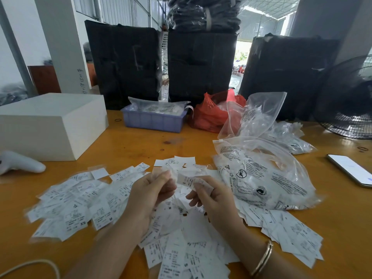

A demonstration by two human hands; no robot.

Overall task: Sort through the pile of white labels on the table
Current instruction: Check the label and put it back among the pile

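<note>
Labels (124, 200) lie fanned across the surface (141, 141) for reading; right hand (211, 196) pinches one label (188, 181) up, left hand (153, 190) grasping a few.

Orange wood desk (128, 141), glossy. White pillar (60, 43) at 11 o'clock, grey one (330, 21) at 1. Corrugated metal walls (124, 9) w/ daylight pouring thru an opening (240, 55) at 12. Black fan (350, 101) at 2 o'clock.
</note>
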